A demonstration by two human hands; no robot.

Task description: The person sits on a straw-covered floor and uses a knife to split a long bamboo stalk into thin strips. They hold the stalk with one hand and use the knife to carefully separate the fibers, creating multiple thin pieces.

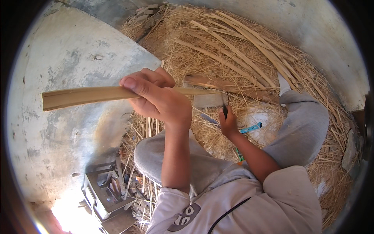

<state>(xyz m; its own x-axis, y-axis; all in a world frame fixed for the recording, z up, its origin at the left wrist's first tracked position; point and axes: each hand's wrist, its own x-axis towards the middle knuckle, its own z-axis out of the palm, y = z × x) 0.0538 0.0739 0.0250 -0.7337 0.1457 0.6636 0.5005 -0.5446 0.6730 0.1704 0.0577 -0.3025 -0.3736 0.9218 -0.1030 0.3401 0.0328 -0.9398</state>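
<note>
My left hand (163,99) is closed around a long pale strip of split wood or bamboo (83,96), thumb laid along it. The strip lies nearly level, its thick end out to the left by the wall and its thin end toward my right hand. In my right hand (230,124) is a knife (224,110), gripped by its black handle. Its blade stands up at the thin end of the strip; whether it touches or cuts in, I cannot tell. Just beyond the blade lie a brown board (216,83) and a flat grey block (206,101).
Straw-like shavings (210,132) cover the floor around my crossed legs. Several long strips (233,54) lie at the far right along the wall. A blue utility knife (251,128) rests near my right forearm. A wooden box (105,191) of scraps stands at the lower left.
</note>
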